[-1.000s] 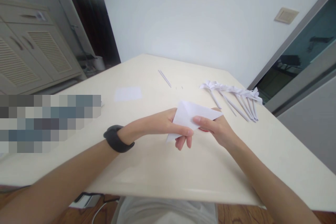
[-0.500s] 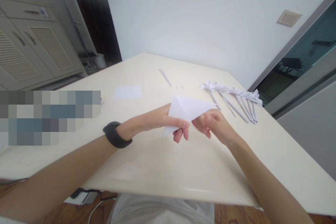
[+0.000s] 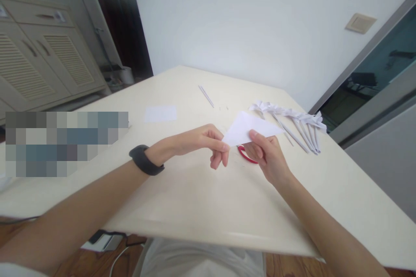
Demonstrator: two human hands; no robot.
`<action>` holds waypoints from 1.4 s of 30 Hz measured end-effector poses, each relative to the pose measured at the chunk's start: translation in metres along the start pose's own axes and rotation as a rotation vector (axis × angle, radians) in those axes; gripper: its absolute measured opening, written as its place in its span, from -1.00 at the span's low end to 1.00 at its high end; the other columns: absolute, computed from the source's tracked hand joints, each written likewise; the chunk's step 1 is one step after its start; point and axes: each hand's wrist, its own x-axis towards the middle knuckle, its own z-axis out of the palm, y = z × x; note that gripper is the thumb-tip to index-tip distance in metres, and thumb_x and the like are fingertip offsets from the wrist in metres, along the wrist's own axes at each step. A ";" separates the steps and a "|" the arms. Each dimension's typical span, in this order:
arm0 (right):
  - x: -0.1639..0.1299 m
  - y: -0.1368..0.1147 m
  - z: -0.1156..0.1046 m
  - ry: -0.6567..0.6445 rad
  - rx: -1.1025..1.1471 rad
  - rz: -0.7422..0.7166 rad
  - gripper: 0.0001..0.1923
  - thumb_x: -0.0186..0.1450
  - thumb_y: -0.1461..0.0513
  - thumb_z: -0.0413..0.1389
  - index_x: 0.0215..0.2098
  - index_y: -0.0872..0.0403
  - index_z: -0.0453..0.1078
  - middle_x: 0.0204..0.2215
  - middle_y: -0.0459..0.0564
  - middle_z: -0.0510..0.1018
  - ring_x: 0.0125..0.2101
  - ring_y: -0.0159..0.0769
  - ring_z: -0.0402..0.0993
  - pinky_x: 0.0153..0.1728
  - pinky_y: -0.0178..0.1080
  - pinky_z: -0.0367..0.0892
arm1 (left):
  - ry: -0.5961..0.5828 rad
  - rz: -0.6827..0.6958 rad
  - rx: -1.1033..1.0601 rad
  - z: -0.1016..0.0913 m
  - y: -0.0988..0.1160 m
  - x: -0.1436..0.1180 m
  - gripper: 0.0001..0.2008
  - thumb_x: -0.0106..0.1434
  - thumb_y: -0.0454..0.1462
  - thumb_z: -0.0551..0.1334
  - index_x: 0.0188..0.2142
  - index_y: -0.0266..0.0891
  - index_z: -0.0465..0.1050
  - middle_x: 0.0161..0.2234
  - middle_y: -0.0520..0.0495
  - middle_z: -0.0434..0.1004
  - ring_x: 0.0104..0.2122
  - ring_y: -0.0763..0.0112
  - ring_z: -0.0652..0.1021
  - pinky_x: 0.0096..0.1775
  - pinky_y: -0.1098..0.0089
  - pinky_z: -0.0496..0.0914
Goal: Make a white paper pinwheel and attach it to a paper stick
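Note:
A white sheet of paper point(image 3: 241, 126), folded into a pointed, roughly triangular shape, is held in the air above the table. My left hand point(image 3: 208, 142) pinches its lower left corner between thumb and fingers. With the thumb on top, my right hand point(image 3: 268, 156) grips the paper along its lower edge. Scissors with a red handle point(image 3: 246, 156) lie on the table just below the paper, partly hidden by my right hand. Behind the paper, several white paper flowers on rolled stems point(image 3: 302, 124) lie in a row on the right.
The cream table point(image 3: 195, 207) stands against the white wall. A flat white paper sheet point(image 3: 160, 113) and thin rolled paper sticks point(image 3: 206, 96) lie farther back, near tiny scraps point(image 3: 223, 108). At left, a blurred-out area covers part of the table.
The folded paper has shifted right and turned, its left part no longer covering my left hand. My right hand has taken hold of it. The red scissor handle now shows more.

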 end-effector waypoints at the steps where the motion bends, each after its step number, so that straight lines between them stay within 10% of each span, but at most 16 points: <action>1: 0.001 -0.003 -0.003 0.023 0.019 -0.016 -0.45 0.32 0.14 0.02 -0.78 0.09 0.02 -0.85 -0.23 -0.01 -0.75 -0.53 -0.16 -0.64 -0.29 -0.23 | 0.016 0.007 -0.007 -0.003 0.001 -0.001 -0.70 0.25 -0.19 0.17 -0.47 -0.31 0.58 -0.63 -0.08 0.52 -0.56 0.45 0.50 -0.36 0.46 0.38; 12: 0.007 -0.001 -0.018 0.029 -0.092 0.013 -0.52 0.33 -0.01 -0.04 -0.62 0.08 0.36 -0.79 -0.16 0.18 -0.66 -0.44 0.10 -0.55 -0.30 0.05 | 0.119 0.036 0.013 0.010 -0.001 0.007 -0.70 0.19 -0.14 0.24 -0.13 -0.25 0.49 -0.43 -0.07 0.57 -0.50 0.46 0.52 -0.43 0.45 0.36; 19: 0.002 -0.006 -0.012 -0.112 -0.351 0.017 -0.60 0.32 0.00 -0.04 -0.40 0.08 0.48 -0.69 -0.13 0.32 -0.59 -0.40 0.22 -0.58 -0.33 0.05 | 0.474 0.069 -0.007 0.012 0.004 0.008 -0.75 0.21 -0.17 0.22 -0.39 -0.34 0.53 -0.58 0.00 0.47 -0.56 0.51 0.46 -0.47 0.49 0.32; 25: 0.006 -0.007 -0.017 -0.167 -0.458 0.044 -0.59 0.32 0.03 -0.04 -0.47 0.10 0.47 -0.69 -0.12 0.34 -0.61 -0.42 0.23 -0.55 -0.32 0.12 | 0.526 0.069 0.019 0.007 0.004 0.007 -0.76 0.21 -0.19 0.21 -0.42 -0.34 0.54 -0.57 0.00 0.46 -0.56 0.54 0.43 -0.47 0.50 0.30; 37: 0.019 0.001 -0.040 0.229 -0.679 -0.002 -0.79 0.22 0.09 0.10 -0.36 0.07 0.35 -0.49 -0.12 0.38 -0.48 -0.40 0.29 -0.48 -0.33 0.22 | 0.635 -0.033 0.466 0.006 -0.022 0.016 -0.82 0.12 -0.22 0.21 -0.29 -0.22 0.50 -0.35 -0.04 0.54 -0.31 0.37 0.52 -0.36 0.45 0.37; 42: 0.024 0.016 -0.051 0.324 -0.745 0.055 -0.59 0.11 0.07 0.20 -0.16 0.05 0.21 -0.30 -0.07 0.39 -0.33 -0.31 0.39 -0.44 -0.28 0.31 | 0.622 -0.055 0.566 0.008 -0.035 0.020 -0.65 0.08 -0.18 0.25 -0.12 -0.19 0.41 -0.14 -0.10 0.48 -0.16 0.29 0.50 -0.28 0.39 0.42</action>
